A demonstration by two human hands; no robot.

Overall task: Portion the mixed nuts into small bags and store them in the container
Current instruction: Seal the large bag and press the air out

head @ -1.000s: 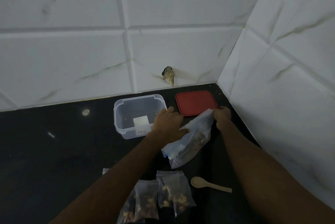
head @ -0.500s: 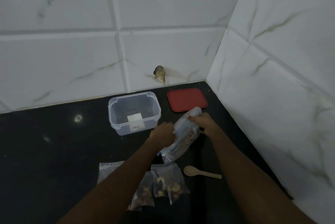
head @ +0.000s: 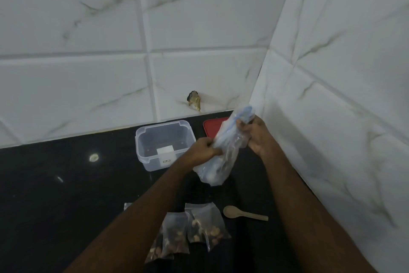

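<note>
Left hand [head: 203, 151] is clamped round the middle of the big bag [head: 223, 162]. Right hand [head: 259, 137] pinches its bunched top, and the bag hangs clear of the surface [head: 66, 184]. What's left inside is hard to make out. Near side, several small bags [head: 205, 226] lie filled with nuts, the spoon [head: 243, 213] just right of them. So portioning looks largely done! Far left of the hands, the container [head: 141, 140] stands open with no bags inside, its red lid [head: 211, 125] off to the right. Storing is all still to do.
</note>
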